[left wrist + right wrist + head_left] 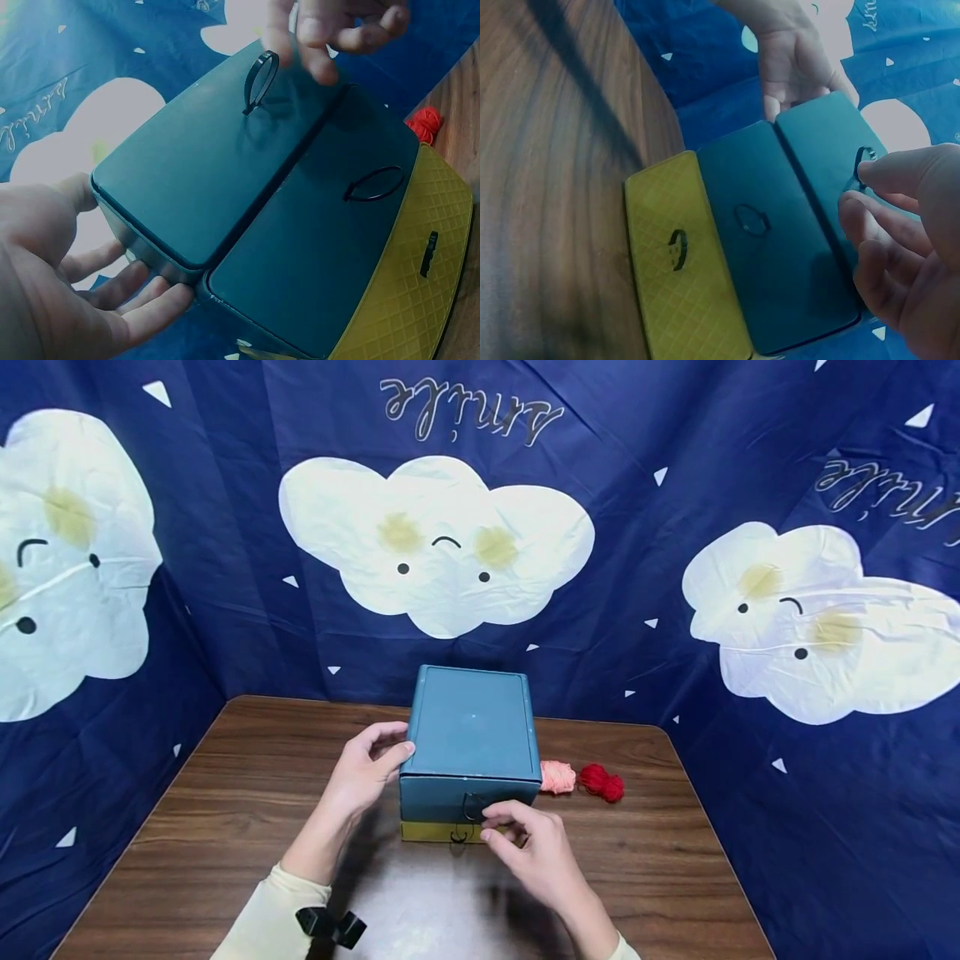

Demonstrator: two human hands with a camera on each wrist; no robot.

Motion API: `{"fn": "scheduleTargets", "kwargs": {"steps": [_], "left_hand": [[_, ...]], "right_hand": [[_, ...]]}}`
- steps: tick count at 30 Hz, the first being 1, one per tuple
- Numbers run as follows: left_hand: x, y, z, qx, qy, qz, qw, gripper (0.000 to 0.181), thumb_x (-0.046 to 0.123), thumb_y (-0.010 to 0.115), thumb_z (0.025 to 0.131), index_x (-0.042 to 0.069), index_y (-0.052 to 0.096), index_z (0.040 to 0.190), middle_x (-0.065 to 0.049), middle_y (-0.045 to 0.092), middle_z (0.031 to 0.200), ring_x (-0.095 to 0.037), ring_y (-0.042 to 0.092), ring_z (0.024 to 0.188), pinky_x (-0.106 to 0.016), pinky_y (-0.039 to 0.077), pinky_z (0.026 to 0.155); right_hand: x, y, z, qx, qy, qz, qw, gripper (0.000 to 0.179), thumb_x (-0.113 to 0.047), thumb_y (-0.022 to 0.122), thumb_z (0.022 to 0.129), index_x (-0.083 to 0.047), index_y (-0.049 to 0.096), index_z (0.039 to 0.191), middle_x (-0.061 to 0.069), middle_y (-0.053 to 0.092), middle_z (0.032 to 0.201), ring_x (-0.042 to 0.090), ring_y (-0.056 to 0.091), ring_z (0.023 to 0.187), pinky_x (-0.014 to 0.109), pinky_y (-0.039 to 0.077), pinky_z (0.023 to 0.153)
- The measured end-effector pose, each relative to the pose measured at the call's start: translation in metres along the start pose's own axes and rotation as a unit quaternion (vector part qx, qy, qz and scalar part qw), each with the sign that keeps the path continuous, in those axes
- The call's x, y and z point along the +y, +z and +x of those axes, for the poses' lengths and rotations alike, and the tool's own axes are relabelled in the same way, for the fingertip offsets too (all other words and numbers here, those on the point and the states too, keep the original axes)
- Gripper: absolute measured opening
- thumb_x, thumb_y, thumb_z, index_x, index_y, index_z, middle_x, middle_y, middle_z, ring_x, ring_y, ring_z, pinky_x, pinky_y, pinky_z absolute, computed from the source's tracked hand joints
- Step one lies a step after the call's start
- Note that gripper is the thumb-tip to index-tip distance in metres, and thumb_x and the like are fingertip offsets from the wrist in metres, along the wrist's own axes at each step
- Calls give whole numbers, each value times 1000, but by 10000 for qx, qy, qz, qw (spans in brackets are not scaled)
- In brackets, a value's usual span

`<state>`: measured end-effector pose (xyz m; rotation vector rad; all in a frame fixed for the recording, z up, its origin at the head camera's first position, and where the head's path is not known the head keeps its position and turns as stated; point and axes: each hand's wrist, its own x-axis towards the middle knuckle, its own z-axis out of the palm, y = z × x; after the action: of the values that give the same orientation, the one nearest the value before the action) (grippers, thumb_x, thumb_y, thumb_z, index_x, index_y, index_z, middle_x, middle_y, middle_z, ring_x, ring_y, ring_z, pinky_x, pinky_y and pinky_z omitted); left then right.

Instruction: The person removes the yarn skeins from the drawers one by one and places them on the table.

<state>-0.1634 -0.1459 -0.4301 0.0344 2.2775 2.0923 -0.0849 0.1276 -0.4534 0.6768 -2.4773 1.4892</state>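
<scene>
A small teal drawer box [472, 722] stands on the table. Its front has two teal drawer fronts, the upper one [202, 165] and the middle one [769, 247], above a yellow quilted one [682, 255]. Thin black loops serve as pulls; the top loop [259, 82] sticks out. My left hand [367, 768] rests its fingertips along the box's left side, fingers extended. Close in front of the top loop is my right hand [536, 847], thumb and forefinger apart, the thumb tip overlapping the loop in the right wrist view.
A pink yarn bundle [557, 777] lies against the box's right side, with a red yarn ball [602, 782] beyond it. The brown wooden table [247, 777] is bordered by dark blue cloth [622, 610] printed with clouds. A black wrist mount [330, 927] sits on the left sleeve.
</scene>
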Motion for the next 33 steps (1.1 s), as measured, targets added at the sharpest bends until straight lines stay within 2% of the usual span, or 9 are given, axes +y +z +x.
{"fn": "scheduleTargets", "kwargs": {"steps": [5,11,14,25,33], "left_hand": [[0,0,0,14,-7,-5,10000,47,18,70,99,3,56,141,-20,59,134,-9,62,100,-25,56,78],[-2,0,0,57,-15,6,10000,45,18,70,99,3,58,140,-19,60,132,-9,62,100,-26,56,79],[-1,1,0,48,-14,4,10000,44,18,70,99,3,58,139,-19,60,132,-9,62,100,-27,56,79],[1,1,-2,19,0,5,10000,46,19,70,99,3,57,140,-19,59,134,-9,62,101,-26,56,80],[-1,1,-2,57,3,-21,10000,44,18,69,99,4,59,139,-19,60,132,-10,62,101,-27,56,81]], "right_hand": [[6,3,-2,-229,294,-21,9993,19,-13,79,91,-12,74,110,3,78,95,7,65,66,23,55,60],[16,9,-3,-364,474,-262,9979,21,-11,79,89,-13,75,110,-8,76,90,1,63,64,23,55,59],[22,13,-3,-352,515,-305,9976,20,-10,79,89,-11,75,109,-9,75,87,1,61,63,23,54,59],[40,29,-5,-775,506,-248,9954,27,-11,78,91,-9,74,118,-2,77,93,1,64,66,21,55,62],[43,38,-3,-791,418,-348,9954,23,-8,76,91,-8,75,115,0,77,93,-1,63,67,20,54,61]]}}
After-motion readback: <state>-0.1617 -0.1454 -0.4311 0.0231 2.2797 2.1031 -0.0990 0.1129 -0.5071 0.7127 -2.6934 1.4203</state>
